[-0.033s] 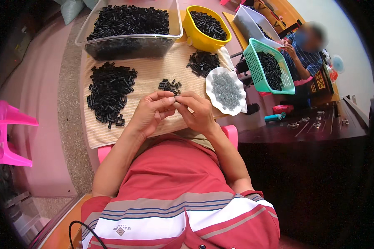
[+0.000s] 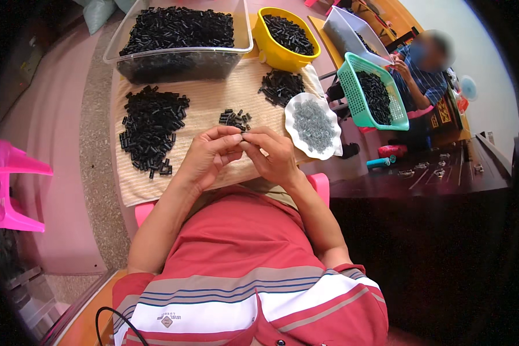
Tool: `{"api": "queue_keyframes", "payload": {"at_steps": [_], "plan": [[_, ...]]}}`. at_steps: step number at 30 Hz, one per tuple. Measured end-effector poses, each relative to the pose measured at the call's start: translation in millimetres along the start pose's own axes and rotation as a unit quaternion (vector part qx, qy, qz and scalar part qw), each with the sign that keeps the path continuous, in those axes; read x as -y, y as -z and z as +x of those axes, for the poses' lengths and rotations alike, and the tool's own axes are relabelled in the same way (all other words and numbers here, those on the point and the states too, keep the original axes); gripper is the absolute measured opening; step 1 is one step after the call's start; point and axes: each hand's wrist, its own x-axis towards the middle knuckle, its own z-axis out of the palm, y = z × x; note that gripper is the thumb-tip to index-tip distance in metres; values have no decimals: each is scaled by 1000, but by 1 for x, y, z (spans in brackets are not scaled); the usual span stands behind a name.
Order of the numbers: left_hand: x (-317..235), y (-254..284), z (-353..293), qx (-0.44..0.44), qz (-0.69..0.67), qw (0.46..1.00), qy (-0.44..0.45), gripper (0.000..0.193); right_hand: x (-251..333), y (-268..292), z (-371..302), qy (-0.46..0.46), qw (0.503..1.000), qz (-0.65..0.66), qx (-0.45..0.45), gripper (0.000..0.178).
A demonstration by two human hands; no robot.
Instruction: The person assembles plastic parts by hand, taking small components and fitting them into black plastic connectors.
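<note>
My left hand (image 2: 214, 151) and my right hand (image 2: 273, 154) meet fingertip to fingertip over the towel's near half. Thumbs and forefingers pinch a small dark piece (image 2: 243, 137), mostly hidden by the fingers; it looks like the short black plastic pieces around it. Just beyond the fingertips lies a small group of black pieces (image 2: 234, 119). A larger heap of black pieces (image 2: 151, 130) spreads left of my left hand. To the right of my right hand stands a white scalloped dish (image 2: 299, 104) of tiny clear parts (image 2: 313, 127). Another black pile (image 2: 281, 87) lies beyond that dish.
A striped cream towel (image 2: 207, 98) covers the table. At its far side stand a clear bin (image 2: 184, 53) and a yellow tub (image 2: 288, 60), both holding black pieces. A green basket (image 2: 399, 109) is at right, near a seated person (image 2: 424, 75). Pink stool (image 2: 8, 184) at left.
</note>
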Motion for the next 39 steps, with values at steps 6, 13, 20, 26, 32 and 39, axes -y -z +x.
{"api": "queue_keyframes", "payload": {"at_steps": [6, 13, 20, 26, 32, 39], "plan": [[1, 7, 3, 25, 3, 1000, 4, 8, 4, 5, 8, 15, 1000, -15, 5, 15], [-1, -1, 1, 22, 47, 999, 9, 13, 7, 14, 1, -24, 997, -2, 71, 23], [0, -5, 0, 29, 68, 997, 3, 19, 19, 53, -18, -84, 983, -129, 104, 37], [2, -6, 0, 11, 74, 997, 1, 20, -7, 106, -57, -170, 927, -318, 105, 28], [5, -7, -1, 14, 82, 997, 4, 17, -10, 115, -73, -201, 897, -371, 130, 30], [5, -9, -1, 10, 82, 997, 4, 16, -14, 110, -74, -190, 897, -373, 142, 25]]}}
